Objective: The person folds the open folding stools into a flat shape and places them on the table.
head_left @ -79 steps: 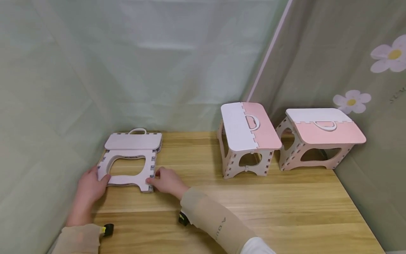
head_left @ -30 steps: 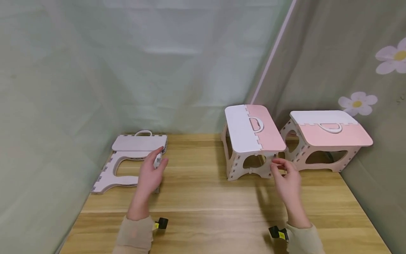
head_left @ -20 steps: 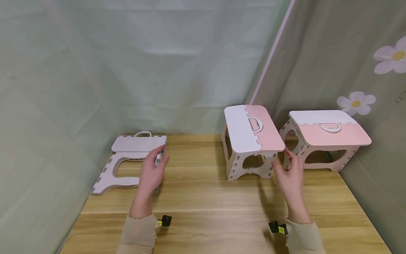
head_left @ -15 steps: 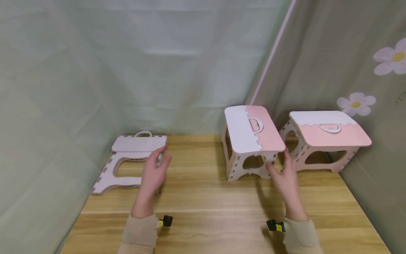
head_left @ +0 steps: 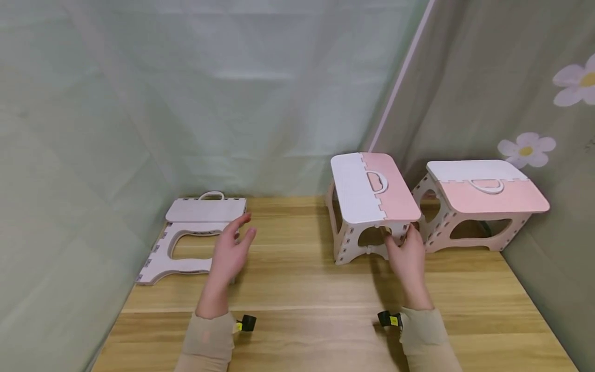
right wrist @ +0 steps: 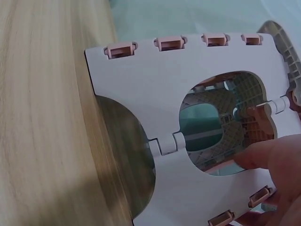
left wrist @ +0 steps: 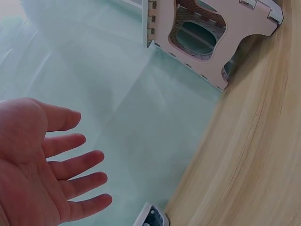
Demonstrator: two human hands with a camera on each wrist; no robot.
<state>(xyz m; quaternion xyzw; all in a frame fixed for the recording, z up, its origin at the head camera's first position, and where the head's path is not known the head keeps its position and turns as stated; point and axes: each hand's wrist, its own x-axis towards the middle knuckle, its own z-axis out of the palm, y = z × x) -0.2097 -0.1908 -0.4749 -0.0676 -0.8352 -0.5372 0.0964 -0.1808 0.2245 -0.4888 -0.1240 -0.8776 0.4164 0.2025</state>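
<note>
Pale green fabric point(head_left: 260, 93) is hanging behind the work, meeting a greyer flowered cloth point(head_left: 469, 67) at the right. A wood-grain table point(head_left: 307, 289) is stretching out in front of both. The pink-and-white right stool point(head_left: 492, 196) is standing unfolded in the table's back right corner. Just left of it, near the back edge, the middle stool point(head_left: 360, 194) is standing upright too, its seat corner overlapping its neighbour in the head view; whether they are touching I cannot tell. The folded stool point(head_left: 204, 212) is lying flat in the back left corner, its loop handle pointing to the back edge.

The middle stool's hollow inside is showing through the oval opening of its end panel point(right wrist: 141, 84), with latticed walls within. The right hand point(head_left: 406, 256) is grasping that panel, its thumb reaching into the opening and its fingers wrapping the outer side. The left hand point(head_left: 229, 253) is hovering by the folded stool's right side, fingers spread and holding nothing. Beige sleeves point(head_left: 206, 338) are covering both forearms, and small black cameras point(head_left: 249, 323) are jutting inward at the wrists.
</note>
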